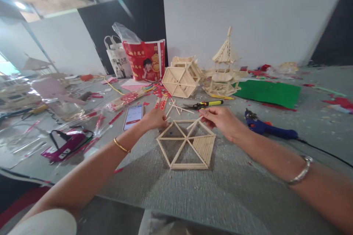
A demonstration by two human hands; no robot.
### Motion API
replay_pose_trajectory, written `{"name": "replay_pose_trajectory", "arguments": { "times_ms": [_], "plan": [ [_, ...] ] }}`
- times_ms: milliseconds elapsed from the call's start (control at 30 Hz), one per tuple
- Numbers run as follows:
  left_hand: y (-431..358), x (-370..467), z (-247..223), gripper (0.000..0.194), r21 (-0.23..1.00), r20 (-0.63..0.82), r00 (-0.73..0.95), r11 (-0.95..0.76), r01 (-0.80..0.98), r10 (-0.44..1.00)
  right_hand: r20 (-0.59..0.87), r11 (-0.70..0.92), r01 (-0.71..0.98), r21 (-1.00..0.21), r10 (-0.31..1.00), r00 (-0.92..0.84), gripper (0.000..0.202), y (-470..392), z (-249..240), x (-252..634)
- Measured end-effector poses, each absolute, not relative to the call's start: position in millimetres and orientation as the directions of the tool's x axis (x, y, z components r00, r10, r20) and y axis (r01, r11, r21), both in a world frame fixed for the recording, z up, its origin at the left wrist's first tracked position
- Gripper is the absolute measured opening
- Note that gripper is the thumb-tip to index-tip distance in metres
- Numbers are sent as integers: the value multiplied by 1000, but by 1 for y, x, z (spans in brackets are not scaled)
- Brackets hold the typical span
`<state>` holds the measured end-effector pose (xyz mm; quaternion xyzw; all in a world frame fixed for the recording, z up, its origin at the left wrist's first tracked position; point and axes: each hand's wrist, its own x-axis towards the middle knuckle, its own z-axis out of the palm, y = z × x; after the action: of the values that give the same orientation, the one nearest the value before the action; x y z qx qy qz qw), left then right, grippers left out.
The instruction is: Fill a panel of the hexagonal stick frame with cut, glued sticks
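Observation:
A flat hexagonal frame of wooden sticks (pixel 186 138) lies on the table in front of me. Its right-hand section is filled with parallel sticks; the other sections are mostly bare. My right hand (pixel 212 116) pinches a thin wooden stick (pixel 194 122), which slants over the frame's upper right section. At the frame's upper left corner, my left hand (pixel 156 118) has its fingers curled closed; what is in them, if anything, is hidden. Beyond the frame are several loose sticks (pixel 178 107) and black-and-yellow pliers or cutters (pixel 206 105).
A blue glue gun (pixel 271 129) with a cord lies right, near a green sheet (pixel 271 93). A phone (pixel 133 116) rests left. Behind stand a hexagonal stick model (pixel 182 79), a stick pagoda (pixel 224 66) and a red bag (pixel 146 60). Plastic wrappers (pixel 124 100) clutter the left.

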<state>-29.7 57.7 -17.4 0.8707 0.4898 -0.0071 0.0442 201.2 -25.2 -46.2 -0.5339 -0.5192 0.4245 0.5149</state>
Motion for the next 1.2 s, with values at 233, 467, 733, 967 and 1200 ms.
{"name": "replay_pose_trajectory", "arguments": {
  "times_ms": [233, 467, 733, 967, 1200],
  "plan": [
    [22, -8, 7, 32, 470, 182, 568, -578, 666, 803, 117, 98, 123, -988, 981, 157, 42, -25, -45, 197],
    [1, 20, 5, 21, 461, 160, 670, -655, 599, 725, 227, 213, 119, -970, 967, 116, 39, -32, -46, 189],
    [-23, 13, 4, 12, 536, -150, 835, -666, 519, 530, 116, 93, 241, -966, 990, 83, 41, -56, -36, 224],
    [-32, 17, -9, 11, 530, -220, 875, -701, 478, 431, 88, 88, 361, -929, 996, -18, 50, -87, -54, 227],
    [-27, 11, -16, 11, 577, -241, 876, -664, 475, 418, 64, 78, 415, -906, 997, -47, 51, -90, -59, 232]
  ]
}}
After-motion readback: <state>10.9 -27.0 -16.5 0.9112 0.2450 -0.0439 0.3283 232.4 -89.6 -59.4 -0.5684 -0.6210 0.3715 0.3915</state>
